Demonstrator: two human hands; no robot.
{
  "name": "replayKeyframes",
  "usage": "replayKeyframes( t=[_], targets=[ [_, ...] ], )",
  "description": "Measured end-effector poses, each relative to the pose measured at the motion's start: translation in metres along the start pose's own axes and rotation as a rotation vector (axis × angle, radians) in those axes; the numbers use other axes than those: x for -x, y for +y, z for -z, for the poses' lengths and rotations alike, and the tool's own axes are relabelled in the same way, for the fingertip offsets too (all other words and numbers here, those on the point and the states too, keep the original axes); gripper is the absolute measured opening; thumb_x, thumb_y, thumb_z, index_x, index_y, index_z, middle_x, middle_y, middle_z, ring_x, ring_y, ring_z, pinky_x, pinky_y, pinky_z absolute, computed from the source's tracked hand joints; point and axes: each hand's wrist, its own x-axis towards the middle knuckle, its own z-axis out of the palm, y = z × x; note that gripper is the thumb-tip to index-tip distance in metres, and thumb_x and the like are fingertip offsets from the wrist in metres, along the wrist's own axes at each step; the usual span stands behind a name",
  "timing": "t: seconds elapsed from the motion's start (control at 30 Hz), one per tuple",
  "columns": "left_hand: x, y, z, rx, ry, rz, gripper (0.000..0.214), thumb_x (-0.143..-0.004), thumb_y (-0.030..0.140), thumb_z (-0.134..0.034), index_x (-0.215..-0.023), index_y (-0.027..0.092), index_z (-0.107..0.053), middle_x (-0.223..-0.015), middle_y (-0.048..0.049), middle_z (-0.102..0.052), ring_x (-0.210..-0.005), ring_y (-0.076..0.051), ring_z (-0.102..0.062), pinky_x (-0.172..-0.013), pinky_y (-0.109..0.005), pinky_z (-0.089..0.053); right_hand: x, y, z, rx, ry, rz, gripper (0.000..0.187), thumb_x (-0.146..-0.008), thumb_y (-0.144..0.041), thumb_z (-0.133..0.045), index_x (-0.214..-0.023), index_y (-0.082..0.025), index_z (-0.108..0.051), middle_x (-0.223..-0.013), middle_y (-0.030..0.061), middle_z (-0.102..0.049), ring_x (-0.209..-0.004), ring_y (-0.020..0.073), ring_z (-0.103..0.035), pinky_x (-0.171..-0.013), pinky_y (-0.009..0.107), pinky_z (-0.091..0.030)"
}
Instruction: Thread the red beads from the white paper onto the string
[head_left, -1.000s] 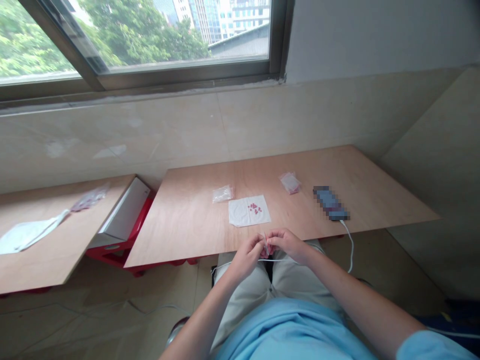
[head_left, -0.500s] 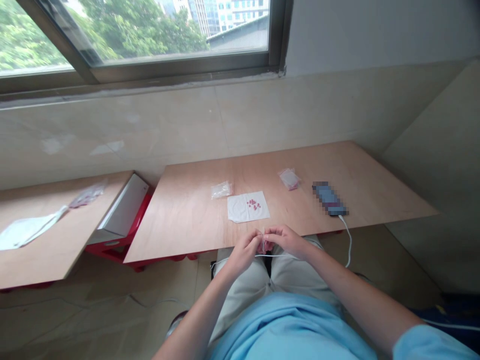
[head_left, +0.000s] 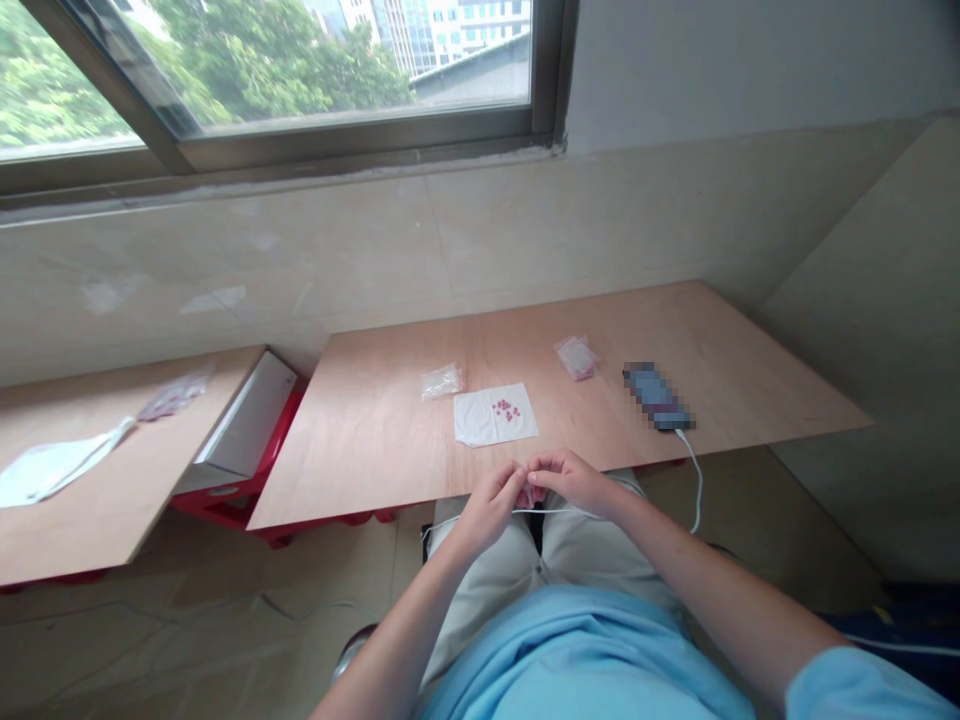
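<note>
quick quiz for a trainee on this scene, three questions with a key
1. Multiple choice: what colour are the small pieces on the white sheet?
a) green
b) red
c) yellow

2. True or false: the left hand and the right hand are far apart, at opposite ends of the table.

3. Fill in: a white ___ runs from the near end of the pixelated device.

Key: 1 b; 2 false, they are close together at a small pinkish item; 3 cable.
</note>
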Motion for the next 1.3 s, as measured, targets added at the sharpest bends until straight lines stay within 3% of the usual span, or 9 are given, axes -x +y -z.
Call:
replayKeyframes(
  t=[0.4, 0.83, 0.93, 1.07, 1.17, 1.27, 1.3],
  targets=[
    [0.004, 0.006, 0.000, 0.223, -0.056, 0.036, 0.022, -0.095, 0.033, -0.051, -0.082, 0.016, -0.055, -0.078, -0.0015, -0.061, -0.072, -0.013, -0.055, -0.072, -0.027, -0.043, -0.002, 0.014, -0.002, -0.283, -0.027, -0.028, 0.023, -0.082, -0.033, -0.070, -0.070, -0.017, -0.059, -0.063, 0.0009, -0.066, -0.065, 0.0174, -0.066, -0.070, 0.031, -0.051],
    [0.003, 0.009, -0.002, 0.365, -0.032, 0.058, 0.020, -0.092, 0.031, -0.052, -0.077, 0.018, -0.050, -0.076, -0.0018, -0.062, -0.071, -0.013, -0.056, -0.069, -0.026, -0.043, -0.001, 0.010, -0.008, -0.309, -0.003, -0.002, 0.021, -0.082, -0.033, -0.067, -0.071, -0.017, -0.060, -0.063, 0.0010, -0.064, -0.063, 0.0164, -0.063, -0.069, 0.031, -0.049],
    [0.001, 0.007, 0.001, 0.275, 0.020, 0.038, 0.020, -0.089, 0.027, -0.050, -0.071, 0.018, -0.049, -0.071, -0.0007, -0.060, -0.066, -0.013, -0.054, -0.065, -0.026, -0.041, -0.001, 0.007, -0.003, -0.175, 0.038, 0.001, 0.020, -0.083, -0.032, -0.065, -0.071, -0.017, -0.059, -0.063, 0.0000, -0.063, -0.060, 0.0138, -0.058, -0.066, 0.028, -0.046],
    [0.000, -0.001, 0.006, -0.036, 0.170, 0.016, 0.021, -0.083, 0.020, -0.047, -0.063, 0.018, -0.046, -0.057, 0.0032, -0.047, -0.056, -0.011, -0.043, -0.057, -0.024, -0.032, 0.000, 0.005, 0.007, 0.125, 0.117, -0.015, 0.019, -0.085, -0.029, -0.063, -0.070, -0.017, -0.060, -0.060, -0.0020, -0.061, -0.058, 0.0125, -0.054, -0.062, 0.026, -0.043],
    [0.002, 0.000, 0.008, -0.247, 0.258, -0.030, 0.022, -0.085, 0.020, -0.048, -0.063, 0.018, -0.047, -0.060, 0.0019, -0.050, -0.060, -0.014, -0.047, -0.059, -0.026, -0.035, 0.002, 0.000, 0.012, 0.301, 0.162, -0.025, 0.017, -0.083, -0.027, -0.063, -0.070, -0.017, -0.061, -0.064, -0.0014, -0.062, -0.060, 0.0132, -0.055, -0.059, 0.025, -0.041],
    [0.007, 0.008, 0.005, -0.384, 0.271, -0.171, 0.012, -0.088, 0.025, -0.057, -0.095, 0.017, -0.062, -0.095, -0.0064, -0.067, -0.091, -0.021, -0.061, -0.081, -0.034, -0.047, 0.003, -0.006, 0.012, 0.278, 0.143, -0.019, 0.014, -0.082, -0.025, -0.061, -0.070, -0.018, -0.061, -0.064, -0.0013, -0.063, -0.060, 0.0136, -0.056, -0.060, 0.025, -0.043],
    [0.008, 0.011, 0.004, -0.414, 0.244, -0.224, 0.029, -0.087, 0.028, -0.062, -0.114, 0.018, -0.060, -0.115, -0.0100, -0.065, -0.108, -0.025, -0.060, -0.093, -0.038, -0.046, 0.003, -0.007, 0.012, 0.235, 0.128, -0.019, 0.014, -0.082, -0.025, -0.061, -0.070, -0.018, -0.060, -0.062, -0.0015, -0.062, -0.059, 0.0136, -0.056, -0.060, 0.025, -0.043]
  ],
)
